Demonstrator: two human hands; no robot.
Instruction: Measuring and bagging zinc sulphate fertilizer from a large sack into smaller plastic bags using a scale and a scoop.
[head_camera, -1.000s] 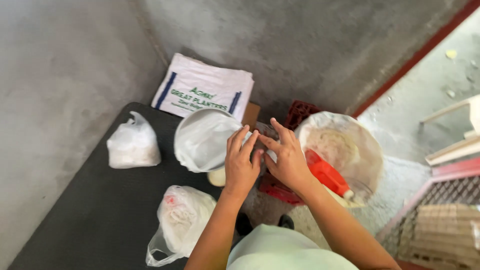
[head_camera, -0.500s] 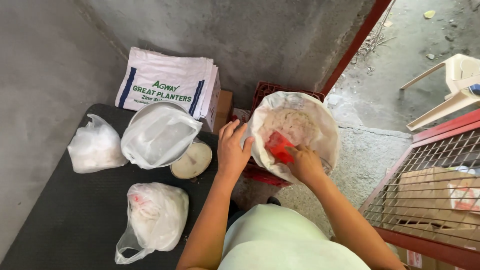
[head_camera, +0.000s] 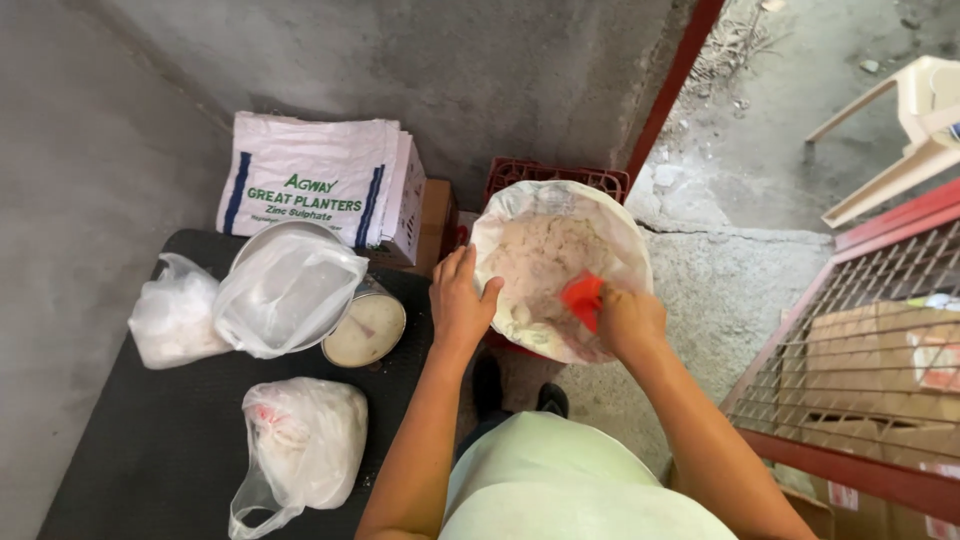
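Observation:
My left hand (head_camera: 461, 303) grips the near left rim of a large white sack (head_camera: 553, 262), open and filled with pale powdery lumps. Inside that sack my right hand (head_camera: 628, 321) holds a red scoop (head_camera: 583, 298), its blade down in the powder. The sack stands on a red plastic crate (head_camera: 555, 176) beside a black table (head_camera: 170, 430). On the table, a round weighing scale (head_camera: 368, 330) carries a bowl lined with a clear plastic bag (head_camera: 290, 288).
Two tied white plastic bags (head_camera: 300, 445) (head_camera: 175, 318) lie on the table. A stack of white printed sacks (head_camera: 320, 185) leans on the grey wall. At the right are a red metal grate (head_camera: 850, 370) with cardboard boxes and a white plastic chair (head_camera: 900, 130).
Both hands left the bowl on the scale and went right to the sack. My right hand took the red scoop and pushed it into the powder; my left grasped the rim.

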